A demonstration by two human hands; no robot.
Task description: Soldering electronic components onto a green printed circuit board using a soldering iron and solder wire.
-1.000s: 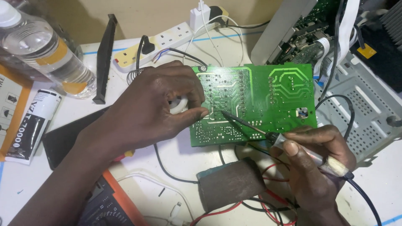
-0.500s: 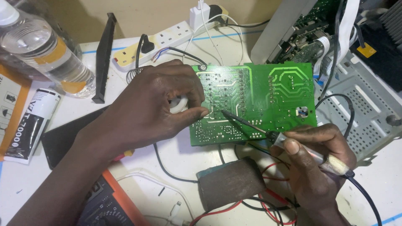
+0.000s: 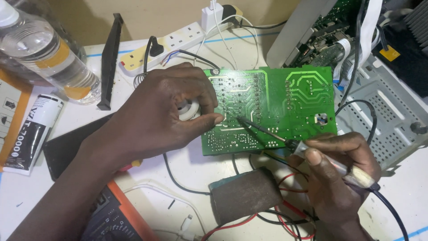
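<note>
Almost nothing differs from half a second ago: both hands sit where they were, and the soldering iron has kept its slant, its tip on the same patch of the board.

The iron's long axis runs diagonally, from the handle low at the right up to the dark tip at upper left, which points toward the left hand's fingertips and meets the green circuit board in the lower left part of its solder side. The board lies flat on the white desk, its long edge running left to right.

The right hand is closed around the iron's handle, thumb on top, below the board's lower right corner, with the cord trailing off to the right. The left hand is curled around a small white spool, thumb and forefinger pinched at the board's left edge, just beside the iron's tip; whether a strand runs from the fingers to the tip is too fine to tell.

A dark sponge block lies between the wrists, a clear bottle at far left, a white power strip behind
</note>
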